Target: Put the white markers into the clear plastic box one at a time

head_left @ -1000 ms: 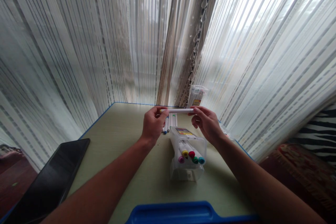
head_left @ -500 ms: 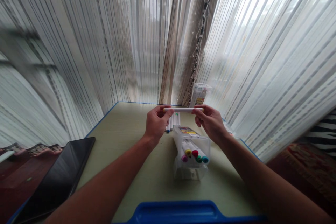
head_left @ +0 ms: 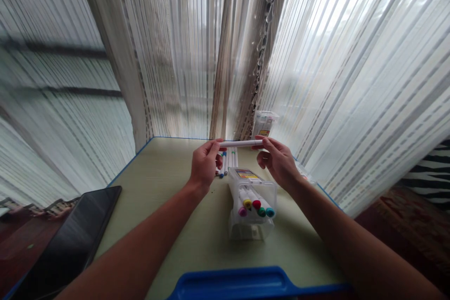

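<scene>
A white marker (head_left: pixel 241 143) is held level above the far part of the table, stretched between my two hands. My left hand (head_left: pixel 206 161) pinches its left end between thumb and fingers. At the other end, my right hand (head_left: pixel 276 157) grips it the same way, hiding the tip. Beneath and beyond them, several white markers (head_left: pixel 230 157) lie side by side on the table. Nearer to me a clear plastic case (head_left: pixel 234 187) lies on its side with its open end facing me. Inside it are several markers with coloured ends, among them a red-ended marker (head_left: pixel 256 204).
A second clear case (head_left: pixel 263 124) stands upright at the table's far edge. On the left lies a black tablet (head_left: pixel 70 239). The pale green table (head_left: pixel 154 164) has a blue tray edge (head_left: pixel 232 281) near me. Striped curtains (head_left: pixel 176 56) hang behind.
Both hands keep hold of the marker, but their grips have shifted; the marker now tilts slightly, right end higher. The whole view has moved a little, sliding things slightly left.
</scene>
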A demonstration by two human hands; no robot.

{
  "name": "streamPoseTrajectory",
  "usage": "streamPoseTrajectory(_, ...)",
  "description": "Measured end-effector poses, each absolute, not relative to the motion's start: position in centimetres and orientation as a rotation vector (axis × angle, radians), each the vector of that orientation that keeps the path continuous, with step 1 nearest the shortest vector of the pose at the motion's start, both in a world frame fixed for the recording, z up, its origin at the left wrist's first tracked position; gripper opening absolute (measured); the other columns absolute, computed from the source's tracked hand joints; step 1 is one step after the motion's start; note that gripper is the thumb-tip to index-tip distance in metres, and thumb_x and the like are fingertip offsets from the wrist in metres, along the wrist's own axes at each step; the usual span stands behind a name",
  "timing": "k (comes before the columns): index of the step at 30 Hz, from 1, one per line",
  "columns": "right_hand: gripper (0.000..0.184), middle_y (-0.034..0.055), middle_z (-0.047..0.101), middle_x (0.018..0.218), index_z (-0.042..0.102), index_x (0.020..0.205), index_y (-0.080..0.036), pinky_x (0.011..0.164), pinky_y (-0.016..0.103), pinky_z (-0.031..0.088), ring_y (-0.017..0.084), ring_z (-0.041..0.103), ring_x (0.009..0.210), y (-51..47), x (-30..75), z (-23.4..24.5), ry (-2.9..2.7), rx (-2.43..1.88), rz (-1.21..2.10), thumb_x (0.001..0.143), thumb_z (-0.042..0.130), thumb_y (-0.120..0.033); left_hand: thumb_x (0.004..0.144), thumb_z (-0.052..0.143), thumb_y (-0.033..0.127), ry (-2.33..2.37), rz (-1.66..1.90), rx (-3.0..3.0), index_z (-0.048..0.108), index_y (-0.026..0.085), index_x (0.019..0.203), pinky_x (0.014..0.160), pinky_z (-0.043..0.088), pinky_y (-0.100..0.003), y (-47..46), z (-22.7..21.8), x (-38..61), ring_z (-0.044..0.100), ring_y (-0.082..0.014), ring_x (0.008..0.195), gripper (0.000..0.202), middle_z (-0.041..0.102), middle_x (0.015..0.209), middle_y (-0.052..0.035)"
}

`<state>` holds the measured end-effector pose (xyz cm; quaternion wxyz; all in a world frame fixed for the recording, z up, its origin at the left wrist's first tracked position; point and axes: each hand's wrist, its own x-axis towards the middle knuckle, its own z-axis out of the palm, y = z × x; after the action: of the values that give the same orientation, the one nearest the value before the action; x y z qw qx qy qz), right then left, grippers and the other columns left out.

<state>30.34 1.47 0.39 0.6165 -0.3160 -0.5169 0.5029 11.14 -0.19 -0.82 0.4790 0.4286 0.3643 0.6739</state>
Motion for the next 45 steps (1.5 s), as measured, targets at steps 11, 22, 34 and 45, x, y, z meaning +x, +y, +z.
streamPoseTrajectory(11, 0.028, 0.0006, 0.069, 0.069, 0.068, 0.085, -0.016, 0.034, 0.02, 0.033, 0.007, 0.051, 0.039, 1.85, 30.39, -0.13, -1.256, -0.729, 1.088, 0.072, 0.081, -0.037, 0.072, 0.076, 0.032, 0.931, 1.666, 1.2, 0.066, 0.012, 0.09, 0.039, 0.036, -0.019, -0.45, -0.87, 11.27, 0.045, -0.0051, 0.044, 0.029, 0.058, 0.067, 0.0023)
streamPoseTrajectory(22, 0.028, 0.0003, 0.068, 0.068, 0.067, 0.083, -0.016, 0.034, 0.02, 0.034, 0.007, 0.051, 0.039, 1.82, 30.3, -0.19, -1.265, -0.729, 1.078, 0.071, 0.081, -0.037, 0.073, 0.076, 0.035, 0.918, 1.66, 1.199, 0.064, 0.013, 0.088, 0.038, 0.036, -0.019, -0.4, -0.9, 11.32, 0.045, -0.0056, 0.043, 0.029, 0.056, 0.062, 0.0033)
streamPoseTrajectory(34, 0.029, 0.0032, 0.07, 0.074, 0.071, 0.095, -0.016, 0.037, 0.022, 0.036, 0.009, 0.054, 0.042, 1.28, 30.36, 0.35, -1.194, -0.742, 1.165, 0.08, 0.07, -0.04, 0.08, 0.063, 0.032, 0.936, 1.642, 1.083, 0.066, 0.012, 0.091, 0.038, 0.035, -0.02, -0.49, -0.58, 11.21, 0.047, -0.0062, 0.044, 0.023, 0.064, 0.075, -0.0033)
streamPoseTrajectory(45, 0.031, 0.0038, 0.07, 0.076, 0.07, 0.095, -0.015, 0.036, 0.022, 0.035, 0.009, 0.054, 0.042, 1.35, 30.39, 0.4, -1.189, -0.743, 1.157, 0.079, 0.07, -0.042, 0.078, 0.064, 0.032, 0.929, 1.647, 1.056, 0.068, 0.013, 0.091, 0.039, 0.036, -0.02, -0.6, -0.43, 11.28, 0.047, -0.0064, 0.045, 0.024, 0.065, 0.074, -0.0034)
